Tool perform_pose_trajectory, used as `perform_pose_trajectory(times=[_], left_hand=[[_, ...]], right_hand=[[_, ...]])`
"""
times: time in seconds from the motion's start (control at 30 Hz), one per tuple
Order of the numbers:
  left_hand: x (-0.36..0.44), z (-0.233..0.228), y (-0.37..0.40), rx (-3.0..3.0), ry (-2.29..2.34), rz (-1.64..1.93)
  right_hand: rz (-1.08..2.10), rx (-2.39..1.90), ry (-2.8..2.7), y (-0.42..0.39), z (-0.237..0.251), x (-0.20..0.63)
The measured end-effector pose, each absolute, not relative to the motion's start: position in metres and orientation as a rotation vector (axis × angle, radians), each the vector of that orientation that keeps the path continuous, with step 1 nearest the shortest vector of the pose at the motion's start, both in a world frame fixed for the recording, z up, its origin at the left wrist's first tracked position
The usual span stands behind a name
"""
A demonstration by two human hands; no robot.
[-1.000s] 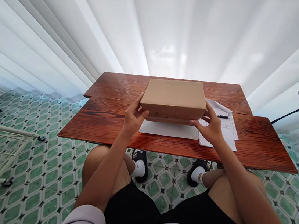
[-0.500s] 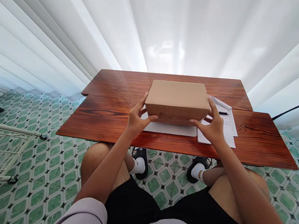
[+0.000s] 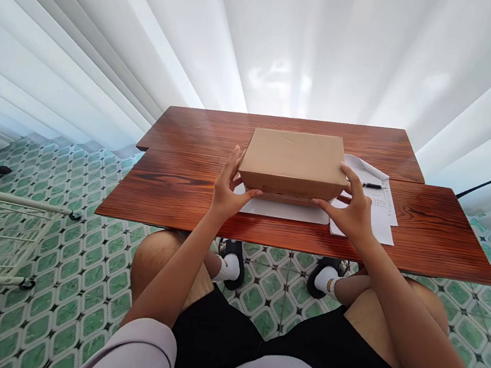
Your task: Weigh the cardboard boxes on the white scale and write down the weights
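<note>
Left hand (image 3: 226, 190), right hand (image 3: 353, 214): each clamped on an end of the box (image 3: 294, 163), which is held low over a white sheet (image 3: 285, 211) on the table (image 3: 179, 199). Beyond: papers (image 3: 378, 212), pen (image 3: 372, 185). Risk: papers could be snagged or shifted if the box is slid sideways.

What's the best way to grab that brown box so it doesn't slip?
Probably by its two short ends, one hand from each side. The cardboard box is wide, flat and plain, with no handle. The left hand and right hand already clasp those ends, thumbs under the near edge, above the white sheet on the wooden table.
</note>
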State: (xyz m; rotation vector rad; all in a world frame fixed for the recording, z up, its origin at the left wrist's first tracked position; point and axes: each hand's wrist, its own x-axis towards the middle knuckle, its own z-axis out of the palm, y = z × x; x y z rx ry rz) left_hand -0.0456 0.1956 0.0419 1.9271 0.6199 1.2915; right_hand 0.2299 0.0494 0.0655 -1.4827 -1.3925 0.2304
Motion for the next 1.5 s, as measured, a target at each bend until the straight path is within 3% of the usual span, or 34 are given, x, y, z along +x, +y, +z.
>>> perform_pose_trajectory(times=[0.37, 0.67, 1.13, 1.23, 1.4, 1.5], left_hand=[[-0.044, 0.041, 0.189, 1.963, 0.739, 1.278], [-0.055, 0.054, 0.194, 1.957, 0.515, 1.232], [-0.047, 0.059, 0.191, 1.702, 0.524, 1.322], [-0.051, 0.067, 0.19, 1.696, 0.621, 1.403], [-0.072, 0.088, 0.183, 1.597, 0.728, 1.715], [-0.085, 0.098, 0.182, 1.502, 0.691, 1.89]], right_hand=[[0.199, -1.576, -1.379, 0.044, 0.067, 0.23], [0.179, -1.597, -1.367, 0.042, 0.068, 0.23], [0.191, -1.672, -1.351, 0.043, 0.076, 0.221], [0.003, -1.774, -1.461, 0.033, 0.089, 0.226], [-0.647, -1.591, -1.458, 0.001, 0.103, 0.217], [-0.586, -1.402, -1.772, 0.0, 0.099, 0.183]])
